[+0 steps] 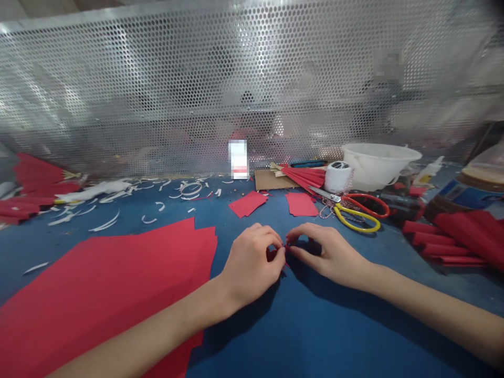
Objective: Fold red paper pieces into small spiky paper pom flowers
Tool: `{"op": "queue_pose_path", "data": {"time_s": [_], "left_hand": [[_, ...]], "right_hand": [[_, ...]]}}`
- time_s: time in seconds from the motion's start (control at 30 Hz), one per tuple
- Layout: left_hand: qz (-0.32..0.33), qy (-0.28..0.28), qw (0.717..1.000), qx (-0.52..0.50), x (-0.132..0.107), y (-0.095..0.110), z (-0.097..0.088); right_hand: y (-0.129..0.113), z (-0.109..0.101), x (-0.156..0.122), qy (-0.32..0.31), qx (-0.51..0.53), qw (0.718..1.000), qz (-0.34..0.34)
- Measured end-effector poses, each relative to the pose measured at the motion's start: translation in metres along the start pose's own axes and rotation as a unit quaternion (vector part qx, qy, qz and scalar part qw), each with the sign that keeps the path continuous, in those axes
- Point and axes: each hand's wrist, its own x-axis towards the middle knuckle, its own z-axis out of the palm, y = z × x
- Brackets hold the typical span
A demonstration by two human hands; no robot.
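Both narrow: left hand (254, 265) & right hand (326, 252) pinch thin red paper strip (286, 248), prob. creased.

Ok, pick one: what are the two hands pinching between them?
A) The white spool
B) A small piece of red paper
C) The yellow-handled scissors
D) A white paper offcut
B: the fingertips of the left hand and the right hand meet on a small piece of red paper.
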Motion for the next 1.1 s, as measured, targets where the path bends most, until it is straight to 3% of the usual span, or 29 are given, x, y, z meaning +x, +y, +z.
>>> {"op": "queue_pose_path", "data": {"time_s": [0.27,0.4,0.57,0.77,0.9,1.1], "left_hand": [[-0.058,-0.032,0.998,-0.01,0.005,-0.003,-0.005],[-0.063,-0.068,0.995,-0.041,0.005,-0.004,-0.007],[-0.065,-0.066,0.993,-0.072,0.012,-0.001,-0.019],[-0.002,-0.218,0.971,-0.099,0.022,-0.005,-0.038],[-0.002,-0.23,0.968,-0.104,0.022,-0.009,-0.037],[0.003,-0.268,0.957,-0.111,0.021,-0.011,-0.04]], "right_hand": [[0.001,0.0,0.001,-0.044,0.036,0.998,0.01],[0.0,-0.002,0.001,-0.076,0.037,0.996,-0.004],[0.001,-0.002,0.001,-0.083,0.027,0.996,-0.017],[0.0,-0.001,0.0,-0.085,0.026,0.996,-0.017],[-0.001,-0.002,-0.003,-0.079,0.002,0.997,0.002],[-0.002,-0.002,-0.004,-0.088,-0.004,0.996,-0.028]]}}
